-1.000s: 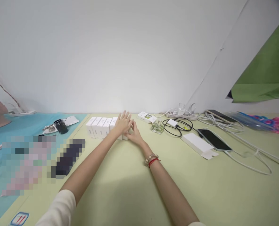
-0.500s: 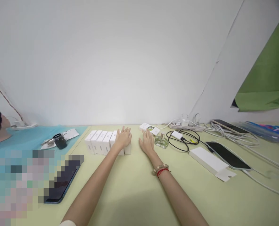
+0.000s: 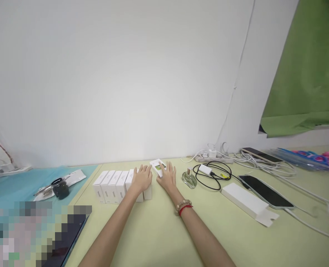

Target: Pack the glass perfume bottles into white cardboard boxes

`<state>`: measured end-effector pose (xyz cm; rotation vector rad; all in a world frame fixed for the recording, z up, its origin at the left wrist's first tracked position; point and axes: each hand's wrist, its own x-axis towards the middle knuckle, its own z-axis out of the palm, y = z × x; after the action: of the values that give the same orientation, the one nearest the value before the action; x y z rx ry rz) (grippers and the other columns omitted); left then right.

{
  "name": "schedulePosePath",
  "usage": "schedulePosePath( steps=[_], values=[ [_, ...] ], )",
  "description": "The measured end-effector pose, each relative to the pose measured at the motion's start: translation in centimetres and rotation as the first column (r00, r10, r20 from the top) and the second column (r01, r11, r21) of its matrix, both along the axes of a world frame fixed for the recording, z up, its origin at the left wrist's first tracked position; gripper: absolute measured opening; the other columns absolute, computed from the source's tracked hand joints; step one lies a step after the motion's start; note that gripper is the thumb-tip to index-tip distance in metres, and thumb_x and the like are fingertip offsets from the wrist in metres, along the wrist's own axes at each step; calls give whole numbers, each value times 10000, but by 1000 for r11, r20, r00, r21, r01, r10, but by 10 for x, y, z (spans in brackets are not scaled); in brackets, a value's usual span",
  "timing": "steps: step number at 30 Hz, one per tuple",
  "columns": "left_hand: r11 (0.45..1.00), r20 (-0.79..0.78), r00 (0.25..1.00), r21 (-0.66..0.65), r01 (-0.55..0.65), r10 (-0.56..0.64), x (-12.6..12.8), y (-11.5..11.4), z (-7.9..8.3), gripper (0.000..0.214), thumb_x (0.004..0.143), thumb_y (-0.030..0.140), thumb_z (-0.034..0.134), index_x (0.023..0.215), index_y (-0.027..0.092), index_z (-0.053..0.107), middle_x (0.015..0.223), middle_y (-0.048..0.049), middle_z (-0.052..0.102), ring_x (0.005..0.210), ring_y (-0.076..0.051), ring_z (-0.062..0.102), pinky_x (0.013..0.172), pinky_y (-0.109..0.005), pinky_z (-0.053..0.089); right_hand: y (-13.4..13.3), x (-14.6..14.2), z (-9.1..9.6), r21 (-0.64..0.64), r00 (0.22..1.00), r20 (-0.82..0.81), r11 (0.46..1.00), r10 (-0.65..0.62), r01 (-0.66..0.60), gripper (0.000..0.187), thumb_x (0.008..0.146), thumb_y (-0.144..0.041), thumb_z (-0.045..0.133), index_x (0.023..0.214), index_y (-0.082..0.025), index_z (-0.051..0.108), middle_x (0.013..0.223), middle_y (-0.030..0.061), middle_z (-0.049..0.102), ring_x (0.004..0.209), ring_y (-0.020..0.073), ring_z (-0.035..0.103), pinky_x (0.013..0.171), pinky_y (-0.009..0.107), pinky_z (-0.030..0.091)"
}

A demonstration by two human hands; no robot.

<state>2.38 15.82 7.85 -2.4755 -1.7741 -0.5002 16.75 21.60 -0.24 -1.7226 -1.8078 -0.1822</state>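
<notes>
Several small white boxes (image 3: pixel 108 187) stand upright side by side in a row on the table. My left hand (image 3: pixel 141 180) lies over the right end of that row, its fingers stretched out on the tops and partly hiding the last boxes. Just to the right, a flat white box (image 3: pixel 155 164) with a green picture lies at a slant. My right hand (image 3: pixel 168 178) rests on this flat box's right side, fingers spread, with the index finger across the picture. A glass perfume bottle (image 3: pixel 189 179) stands to the right of that hand.
A black cable with a white adapter (image 3: pixel 205 170), an open white carton (image 3: pixel 243 200), a phone (image 3: pixel 266 191) and tangled white cables lie at right. A power strip (image 3: pixel 214 158) sits near the wall. At left are a dark jar (image 3: pixel 60 188) and another phone (image 3: pixel 66 243).
The flat box has slid left and turned, closer to the white row, with my right hand moving onto it. My left hand stays on the row. The view has shifted.
</notes>
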Motion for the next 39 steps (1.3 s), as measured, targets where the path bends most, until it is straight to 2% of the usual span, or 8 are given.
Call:
schedulePosePath(
  steps=[7, 11, 15, 18, 23, 30, 35, 39],
  values=[
    [1000, 20, 1000, 17, -8, 8, -1, 2, 2, 441, 877, 267, 242, 1284, 223, 406, 1323, -90, 458, 1281, -264, 332, 1023, -544, 237, -46, 5, -6, -43, 998, -32, 998, 50, -51, 387, 818, -237, 438, 1198, -253, 508, 1200, 126, 489, 1034, 258, 492, 839, 385, 377],
    [990, 34, 999, 142, 20, -25, 10, -21, 4, 462, 893, 286, 237, 1341, 214, 322, 1405, -72, 346, 1350, -236, 186, 1086, -504, 125, -90, 14, -2, -13, 992, -95, 996, 83, -85, 341, 819, -192, 417, 1123, -267, 552, 1126, 87, 519, 1008, 219, 502, 787, 318, 410],
    [858, -75, 962, 438, 270, -264, 21, -75, -17, 500, 896, 311, 295, 1383, 226, 223, 1456, -51, 237, 1366, -212, 119, 1111, -429, 127, -128, 31, 4, 94, 946, -296, 990, 128, -104, 296, 831, -220, 374, 1068, -228, 549, 1063, 78, 533, 978, 210, 491, 739, 301, 417],
    [733, -174, 885, 504, 457, -432, 18, -115, -47, 517, 872, 336, 395, 1364, 283, 245, 1448, -55, 254, 1354, -224, 176, 1087, -418, 211, -147, 41, 3, 203, 691, -661, 956, 292, -210, 222, 797, -392, 448, 795, -197, 553, 721, 29, 541, 681, 183, 496, 582, 282, 395],
    [813, -43, 922, 456, 361, -385, -2, -140, -74, 710, 780, 477, 525, 1360, 208, 216, 1438, -144, 231, 1347, -281, 182, 1053, -466, 266, -162, 36, -2, 126, 497, -791, 889, 358, -439, 426, 776, -527, 412, 503, -202, 441, 407, -29, 393, 379, 116, 353, 385, 250, 252],
    [882, 278, 918, 451, 136, -283, -13, -143, -61, 817, 754, 501, 548, 1363, 197, 95, 1445, -191, 147, 1348, -292, 167, 1024, -464, 292, -174, 14, 6, 61, 387, -856, 810, 343, -583, 471, 740, -515, 453, 405, -184, 479, 378, 20, 464, 393, 131, 423, 425, 265, 331],
    [902, 327, 889, 392, 180, -320, -16, -145, -52, 783, 763, 450, 552, 1360, 195, 115, 1406, -158, 281, 1311, -268, 268, 1028, -426, 297, -166, 12, 6, 21, 368, -895, 848, 252, -530, 415, 728, -501, 389, 423, -219, 390, 372, 0, 405, 389, 145, 441, 389, 270, 360],
    [927, 269, 898, 239, 289, -349, -12, -146, -54, 576, 800, 293, 493, 1323, 222, 261, 1314, -90, 432, 1222, -215, 400, 968, -357, 369, -150, 31, 8, -39, 462, -872, 918, 162, -394, 420, 713, -518, 416, 437, -202, 431, 370, -1, 420, 368, 132, 415, 382, 264, 342]
  ],
)
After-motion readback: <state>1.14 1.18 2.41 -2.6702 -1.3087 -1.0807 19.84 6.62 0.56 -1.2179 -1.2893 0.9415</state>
